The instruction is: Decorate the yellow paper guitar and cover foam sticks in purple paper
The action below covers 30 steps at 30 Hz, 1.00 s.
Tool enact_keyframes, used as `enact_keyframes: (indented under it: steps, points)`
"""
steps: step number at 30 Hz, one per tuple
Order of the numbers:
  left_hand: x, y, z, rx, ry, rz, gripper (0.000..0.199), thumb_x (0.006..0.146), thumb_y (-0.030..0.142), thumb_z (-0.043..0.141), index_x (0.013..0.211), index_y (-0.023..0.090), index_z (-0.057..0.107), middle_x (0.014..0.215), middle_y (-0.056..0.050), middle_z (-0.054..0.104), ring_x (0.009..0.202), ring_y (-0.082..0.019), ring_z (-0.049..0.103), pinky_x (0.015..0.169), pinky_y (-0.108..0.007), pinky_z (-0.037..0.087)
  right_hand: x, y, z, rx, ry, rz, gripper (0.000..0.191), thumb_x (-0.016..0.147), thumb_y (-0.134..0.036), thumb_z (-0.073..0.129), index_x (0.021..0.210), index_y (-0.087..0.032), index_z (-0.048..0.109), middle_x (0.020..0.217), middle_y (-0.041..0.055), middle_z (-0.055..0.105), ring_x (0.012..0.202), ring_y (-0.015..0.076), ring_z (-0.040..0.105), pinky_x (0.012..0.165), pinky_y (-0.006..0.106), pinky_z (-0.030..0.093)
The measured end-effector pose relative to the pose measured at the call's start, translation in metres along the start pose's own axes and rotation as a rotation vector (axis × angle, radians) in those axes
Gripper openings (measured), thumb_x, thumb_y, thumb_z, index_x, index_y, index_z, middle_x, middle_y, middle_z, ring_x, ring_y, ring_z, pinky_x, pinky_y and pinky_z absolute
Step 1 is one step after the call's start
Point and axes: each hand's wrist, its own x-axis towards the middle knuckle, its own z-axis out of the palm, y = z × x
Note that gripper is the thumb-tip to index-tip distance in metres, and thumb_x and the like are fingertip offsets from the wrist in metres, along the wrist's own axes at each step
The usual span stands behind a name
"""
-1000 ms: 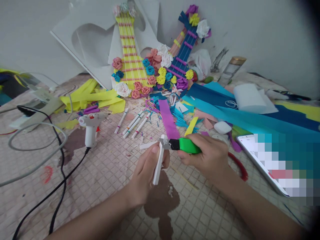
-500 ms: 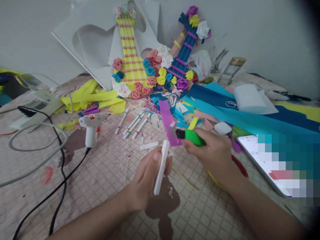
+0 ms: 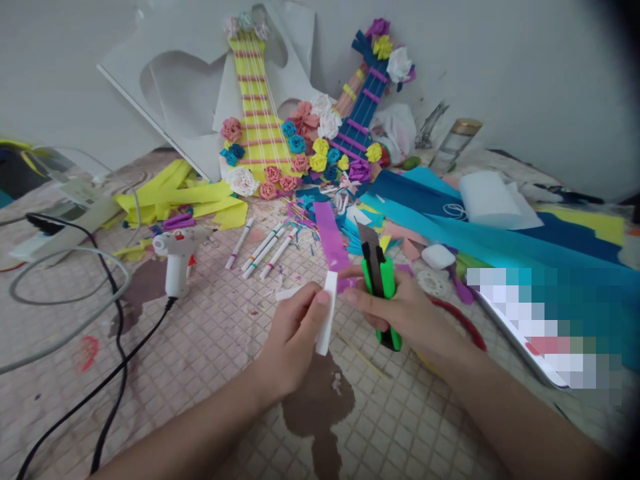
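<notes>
A narrow white foam board strip (image 3: 327,320) stands nearly upright in my left hand (image 3: 300,333), pinched between thumb and fingers. Just to its right, my right hand (image 3: 400,307) is closed around a green and black utility knife (image 3: 380,287). The knife's blade is out and points up and away from me. My right fingertips are close to the strip; whether they touch it I cannot tell. Beyond the hands lies a purple paper strip (image 3: 330,230), and another white strip (image 3: 287,293) lies partly behind my left hand.
A white glue gun (image 3: 176,263) with a black cord stands at left, near several markers (image 3: 270,250). Flower-covered yellow (image 3: 255,100) and blue paper guitars (image 3: 367,107) lean at the back. Blue crepe paper (image 3: 420,193), a white roll (image 3: 487,199) and a phone (image 3: 520,333) lie at right.
My right hand has turned the knife from lying sideways to pointing upward and brought its fingers nearer the white strip. My left hand still holds the strip, now more upright.
</notes>
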Motion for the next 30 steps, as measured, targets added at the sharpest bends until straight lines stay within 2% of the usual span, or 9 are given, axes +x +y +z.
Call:
enact_keyframes:
  steps: [4, 11, 13, 16, 18, 20, 23, 26, 30]
  points:
    - [0.001, -0.002, 0.001, 0.096, -0.011, 0.07, 0.033, 0.09, 0.038, 0.038, 0.064, 0.018, 0.041, 0.055, 0.005, 0.036, 0.053, -0.009, 0.032, 0.05, -0.025, 0.027, -0.004, 0.0, 0.006, 0.188, -0.105, 0.047, 0.026, 0.073, -0.042, 0.066, 0.09, -0.021, 0.062, 0.044, -0.0098, 0.037, 0.036, 0.0044, 0.03, 0.035, 0.019, 0.021]
    - [0.002, -0.002, 0.001, 0.059, -0.003, 0.04, 0.033, 0.089, 0.038, 0.04, 0.064, 0.018, 0.042, 0.056, 0.005, 0.035, 0.052, -0.009, 0.031, 0.048, -0.023, 0.027, -0.003, 0.0, 0.009, 0.165, -0.07, 0.045, 0.023, 0.076, -0.042, 0.063, 0.075, -0.021, 0.056, 0.041, -0.0103, 0.035, 0.035, 0.0049, 0.032, 0.036, 0.019, 0.025]
    - [0.001, -0.002, 0.0, 0.033, 0.006, 0.022, 0.033, 0.089, 0.04, 0.041, 0.064, 0.018, 0.042, 0.056, 0.005, 0.034, 0.051, -0.008, 0.031, 0.047, -0.023, 0.026, -0.002, 0.001, 0.008, 0.098, -0.004, 0.06, 0.026, 0.077, -0.045, 0.06, 0.073, -0.021, 0.053, 0.042, -0.0098, 0.036, 0.036, 0.0056, 0.032, 0.036, 0.019, 0.024]
    - [0.002, -0.001, 0.0, -0.013, 0.036, -0.024, 0.035, 0.088, 0.042, 0.042, 0.063, 0.018, 0.042, 0.056, 0.005, 0.035, 0.05, -0.008, 0.031, 0.046, -0.022, 0.026, 0.004, 0.005, 0.002, -0.005, 0.185, 0.062, 0.032, 0.078, -0.048, 0.057, 0.066, -0.021, 0.047, 0.041, -0.0088, 0.036, 0.036, 0.0064, 0.032, 0.036, 0.021, 0.024]
    - [0.003, 0.0, 0.0, -0.06, 0.062, -0.061, 0.035, 0.087, 0.043, 0.044, 0.063, 0.018, 0.043, 0.055, 0.005, 0.036, 0.048, -0.007, 0.031, 0.045, -0.022, 0.026, 0.009, 0.008, -0.002, 0.008, 0.317, 0.044, 0.035, 0.078, -0.048, 0.057, 0.062, -0.021, 0.043, 0.041, -0.0087, 0.035, 0.036, 0.0064, 0.032, 0.036, 0.022, 0.025]
    - [0.005, 0.001, 0.0, -0.105, 0.082, -0.083, 0.035, 0.085, 0.043, 0.046, 0.062, 0.017, 0.044, 0.054, 0.005, 0.038, 0.047, -0.007, 0.032, 0.044, -0.021, 0.026, 0.012, 0.009, -0.005, 0.07, 0.383, 0.003, 0.034, 0.078, -0.045, 0.059, 0.061, -0.021, 0.042, 0.042, -0.0089, 0.035, 0.035, 0.0062, 0.032, 0.036, 0.022, 0.026]
    - [0.008, 0.001, 0.001, -0.149, 0.087, -0.091, 0.033, 0.084, 0.042, 0.05, 0.063, 0.016, 0.048, 0.054, 0.004, 0.043, 0.048, -0.007, 0.037, 0.044, -0.021, 0.029, 0.01, 0.005, -0.004, 0.152, 0.321, -0.058, 0.02, 0.076, -0.04, 0.062, 0.077, -0.021, 0.056, 0.042, -0.0095, 0.037, 0.035, 0.0063, 0.034, 0.035, 0.021, 0.025]
    - [0.01, 0.002, 0.001, -0.189, 0.09, -0.08, 0.029, 0.083, 0.038, 0.053, 0.065, 0.015, 0.052, 0.054, 0.004, 0.049, 0.048, -0.007, 0.042, 0.045, -0.02, 0.033, 0.002, 0.0, 0.004, 0.177, 0.168, -0.02, 0.024, 0.073, -0.037, 0.066, 0.091, -0.022, 0.062, 0.045, -0.0094, 0.04, 0.036, 0.006, 0.035, 0.036, 0.02, 0.025]
    - [0.01, 0.003, 0.002, -0.23, 0.057, -0.086, 0.022, 0.08, 0.034, 0.057, 0.07, 0.015, 0.056, 0.052, 0.003, 0.053, 0.044, -0.006, 0.045, 0.042, -0.019, 0.035, -0.004, 0.0, 0.011, 0.062, 0.044, 0.045, 0.024, 0.069, -0.036, 0.069, 0.086, -0.021, 0.065, 0.044, -0.0085, 0.042, 0.037, 0.0062, 0.035, 0.036, 0.02, 0.024]
